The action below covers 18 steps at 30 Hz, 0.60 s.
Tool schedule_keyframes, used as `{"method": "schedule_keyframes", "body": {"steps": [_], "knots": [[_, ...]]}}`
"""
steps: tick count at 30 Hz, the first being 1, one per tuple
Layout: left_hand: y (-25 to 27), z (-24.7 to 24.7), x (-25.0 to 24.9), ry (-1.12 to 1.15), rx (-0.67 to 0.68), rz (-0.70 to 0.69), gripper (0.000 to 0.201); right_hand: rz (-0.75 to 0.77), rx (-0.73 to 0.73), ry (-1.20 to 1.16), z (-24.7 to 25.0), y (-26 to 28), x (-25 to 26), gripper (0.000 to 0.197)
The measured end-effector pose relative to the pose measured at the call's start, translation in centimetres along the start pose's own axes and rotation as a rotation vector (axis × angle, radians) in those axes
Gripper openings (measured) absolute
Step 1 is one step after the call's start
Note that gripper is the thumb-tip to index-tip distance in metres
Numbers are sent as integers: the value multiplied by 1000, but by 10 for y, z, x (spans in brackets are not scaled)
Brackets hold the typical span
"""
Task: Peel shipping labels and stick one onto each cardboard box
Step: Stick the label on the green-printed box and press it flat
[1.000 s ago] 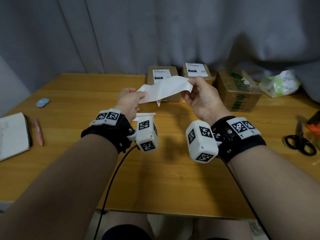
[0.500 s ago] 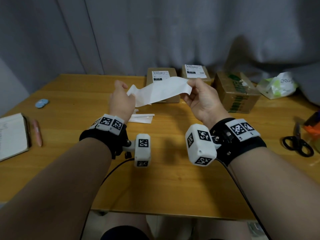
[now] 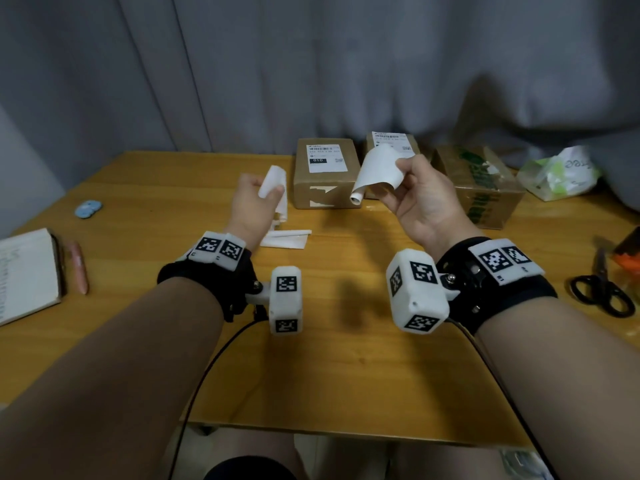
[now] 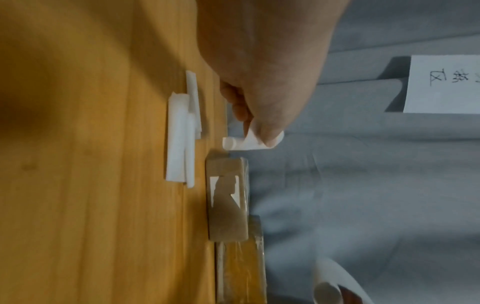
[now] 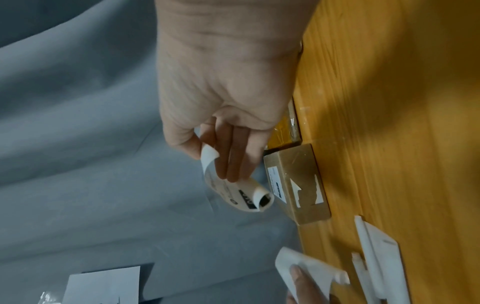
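My right hand (image 3: 398,171) pinches a peeled white shipping label (image 3: 375,168) that curls at its lower end; the right wrist view shows print on the label (image 5: 233,193). My left hand (image 3: 268,190) pinches the blank backing paper (image 3: 275,183) above the table, left of the boxes. Three cardboard boxes stand at the back: the left box (image 3: 325,188) and the middle box (image 3: 391,143) each carry a label on top. The right box (image 3: 485,192) has green print and shows no shipping label. The middle box is partly hidden behind my right hand.
Used backing strips (image 3: 287,239) lie on the wooden table (image 3: 346,375) by my left wrist. Scissors (image 3: 601,292) lie at the right, a plastic bag (image 3: 561,173) behind them. A notebook (image 3: 27,275), pen (image 3: 79,268) and blue discs (image 3: 88,207) lie at the left. A grey curtain hangs behind.
The hands have pulled apart and the sheet has split: the backing went left with my left hand, and the label stayed in my right hand and curled up.
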<state>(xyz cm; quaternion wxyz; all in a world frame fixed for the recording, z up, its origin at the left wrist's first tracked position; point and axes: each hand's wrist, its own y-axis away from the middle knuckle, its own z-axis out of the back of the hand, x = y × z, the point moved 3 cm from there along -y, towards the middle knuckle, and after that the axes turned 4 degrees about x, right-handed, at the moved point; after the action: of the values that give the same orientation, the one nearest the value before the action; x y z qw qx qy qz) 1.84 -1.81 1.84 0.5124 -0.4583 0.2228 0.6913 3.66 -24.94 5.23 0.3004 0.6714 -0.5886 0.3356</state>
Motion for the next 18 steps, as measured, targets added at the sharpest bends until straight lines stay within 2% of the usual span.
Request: {"method": "schedule_keyframes", "body": {"steps": [3, 7, 12, 15, 18], "knots": [[-2, -12, -2, -56, 88, 22, 38, -18, -2, 58, 1, -2, -1, 12], [-6, -21, 9, -268, 184, 129, 44, -5, -39, 230, 2, -2, -1, 7], [-7, -18, 9, -394, 190, 177, 41, 1, -56, 351, 6, -4, -4, 5], [-5, -18, 0, -378, 173, 157, 27, 12, -54, 386, 10, -4, -4, 4], [0, -18, -9, -361, 185, 148, 33, 22, -77, 382, 16, -4, 0, 6]]}}
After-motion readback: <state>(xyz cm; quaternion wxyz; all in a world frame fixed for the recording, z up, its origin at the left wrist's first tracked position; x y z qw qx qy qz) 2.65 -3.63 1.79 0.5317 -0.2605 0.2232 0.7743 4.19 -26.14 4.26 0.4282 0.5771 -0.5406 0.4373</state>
